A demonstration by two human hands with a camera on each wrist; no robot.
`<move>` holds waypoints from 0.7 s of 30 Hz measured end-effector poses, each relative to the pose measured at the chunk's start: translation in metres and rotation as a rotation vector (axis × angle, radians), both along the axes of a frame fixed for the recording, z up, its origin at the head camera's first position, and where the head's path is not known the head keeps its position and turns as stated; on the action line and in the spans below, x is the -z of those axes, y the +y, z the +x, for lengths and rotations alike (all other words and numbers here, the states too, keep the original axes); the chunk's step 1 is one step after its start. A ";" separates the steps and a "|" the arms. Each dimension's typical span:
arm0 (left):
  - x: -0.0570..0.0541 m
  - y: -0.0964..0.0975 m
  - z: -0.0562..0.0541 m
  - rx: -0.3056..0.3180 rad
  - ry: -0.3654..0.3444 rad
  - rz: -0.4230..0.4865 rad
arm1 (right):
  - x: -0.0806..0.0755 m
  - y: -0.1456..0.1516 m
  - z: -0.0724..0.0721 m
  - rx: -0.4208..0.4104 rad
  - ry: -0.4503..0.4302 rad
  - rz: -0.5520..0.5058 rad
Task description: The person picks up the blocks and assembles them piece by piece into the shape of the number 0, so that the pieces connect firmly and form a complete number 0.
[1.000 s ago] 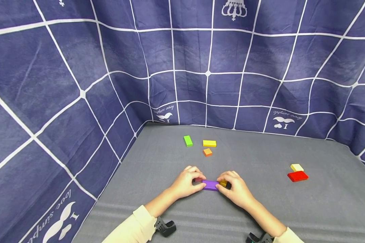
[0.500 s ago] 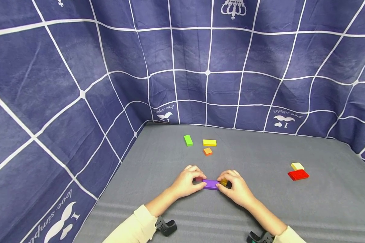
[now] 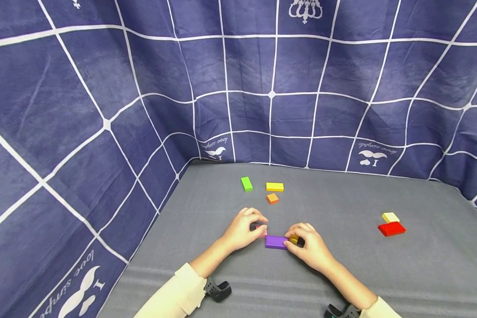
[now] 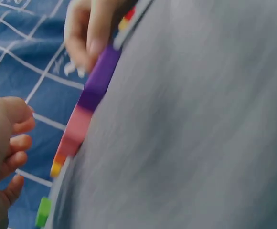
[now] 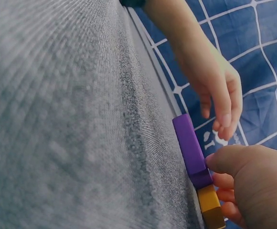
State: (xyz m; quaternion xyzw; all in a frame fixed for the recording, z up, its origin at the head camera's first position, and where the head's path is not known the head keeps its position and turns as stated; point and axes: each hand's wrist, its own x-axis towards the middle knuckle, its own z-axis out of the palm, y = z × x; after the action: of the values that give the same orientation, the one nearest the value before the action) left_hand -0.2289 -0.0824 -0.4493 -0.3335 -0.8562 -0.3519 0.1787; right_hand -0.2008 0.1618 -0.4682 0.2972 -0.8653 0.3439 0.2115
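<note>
A purple block (image 3: 276, 242) lies flat on the grey cloth in front of me. My right hand (image 3: 311, 248) pinches its right end between thumb and fingers. Under those fingers an amber-yellow block (image 5: 210, 205) sits against that end, partly hidden in the head view. At the purple block's other end lies a pink block (image 4: 76, 126). My left hand (image 3: 243, 229) hovers just behind the pink block, overlapping it in the head view. The left wrist view shows this hand apart from the blocks, fingers loosely bent and holding nothing.
Farther back lie a green block (image 3: 247, 184), a yellow block (image 3: 274, 187) and a small orange block (image 3: 272, 198). To the right, a red block (image 3: 391, 229) lies beside a pale yellow one (image 3: 390, 217). A blue curtain (image 3: 294, 115) with white lines borders the back and left.
My left hand has let go of the purple block and moved up and slightly away, baring its left end and part of the pink block. My right hand stays in place.
</note>
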 end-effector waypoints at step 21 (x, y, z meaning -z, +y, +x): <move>-0.007 -0.035 -0.093 -0.212 -0.086 -0.123 | 0.001 0.000 0.000 0.005 -0.002 -0.002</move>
State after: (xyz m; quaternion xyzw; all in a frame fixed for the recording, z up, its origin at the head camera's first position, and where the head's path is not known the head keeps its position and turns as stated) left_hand -0.3222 -0.1172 -0.4421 -0.2359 -0.9135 -0.2918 0.1571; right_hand -0.2006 0.1619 -0.4688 0.2948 -0.8658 0.3444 0.2118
